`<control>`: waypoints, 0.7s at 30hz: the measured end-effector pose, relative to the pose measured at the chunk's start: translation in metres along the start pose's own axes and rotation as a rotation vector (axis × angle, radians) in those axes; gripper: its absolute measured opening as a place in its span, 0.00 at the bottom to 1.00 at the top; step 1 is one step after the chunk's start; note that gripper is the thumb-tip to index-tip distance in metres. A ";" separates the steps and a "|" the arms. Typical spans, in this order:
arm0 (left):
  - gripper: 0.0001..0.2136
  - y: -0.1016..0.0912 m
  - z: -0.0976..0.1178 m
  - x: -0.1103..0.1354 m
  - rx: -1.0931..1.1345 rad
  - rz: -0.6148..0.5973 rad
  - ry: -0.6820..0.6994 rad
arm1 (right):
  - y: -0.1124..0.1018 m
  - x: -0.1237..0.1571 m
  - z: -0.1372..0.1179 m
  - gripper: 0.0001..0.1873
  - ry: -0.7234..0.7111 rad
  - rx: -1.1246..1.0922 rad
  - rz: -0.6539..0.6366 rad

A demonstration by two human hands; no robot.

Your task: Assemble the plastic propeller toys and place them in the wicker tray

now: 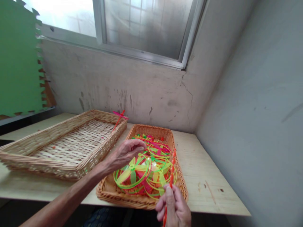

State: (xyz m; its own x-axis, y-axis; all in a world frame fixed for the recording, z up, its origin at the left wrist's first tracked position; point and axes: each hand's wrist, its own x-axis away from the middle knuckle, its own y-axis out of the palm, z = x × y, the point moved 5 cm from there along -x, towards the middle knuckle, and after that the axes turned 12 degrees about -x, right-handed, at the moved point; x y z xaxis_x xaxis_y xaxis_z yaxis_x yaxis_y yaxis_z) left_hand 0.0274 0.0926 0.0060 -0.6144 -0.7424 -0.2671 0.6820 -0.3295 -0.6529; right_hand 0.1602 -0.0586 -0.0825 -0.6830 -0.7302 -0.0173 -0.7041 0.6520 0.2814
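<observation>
My right hand (175, 206) is closed round a red twisted plastic stick (172, 170), which points up in front of the smaller basket's right side. Over that brown wicker basket (139, 205) hovers my left hand (127, 151), fingers loosely bent and nothing visible between them. Close below it lie several ringed plastic propellers (132, 168), yellow, green and pink, overlapping one another. Small coloured pieces (148, 138) are heaped at the basket's far end, partly hidden by my left hand.
A larger pale wicker basket (56, 168) stands at left on the wooden table (199, 170). A red stick with a pink propeller (121, 116) leans on its far right corner. Walls and a window (146, 31) rise behind; green foam mats (19, 60) stand at far left.
</observation>
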 end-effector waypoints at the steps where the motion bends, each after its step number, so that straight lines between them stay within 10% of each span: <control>1: 0.12 0.000 -0.001 -0.001 -0.105 -0.026 0.022 | -0.004 -0.007 -0.003 0.25 -0.036 0.040 -0.002; 8: 0.04 0.028 -0.005 0.021 -0.549 -0.348 -0.001 | -0.013 -0.030 0.007 0.22 -0.151 0.256 -0.026; 21: 0.06 0.036 -0.018 0.047 -0.573 -0.359 -0.035 | -0.012 -0.029 0.005 0.20 -0.217 0.273 0.009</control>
State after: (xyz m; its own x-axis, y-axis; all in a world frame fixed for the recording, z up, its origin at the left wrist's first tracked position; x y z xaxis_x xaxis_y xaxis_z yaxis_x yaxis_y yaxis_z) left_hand 0.0161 0.0563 -0.0434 -0.7439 -0.6662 0.0534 0.1139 -0.2050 -0.9721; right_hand 0.1874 -0.0437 -0.0903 -0.6939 -0.6832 -0.2276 -0.7041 0.7099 0.0159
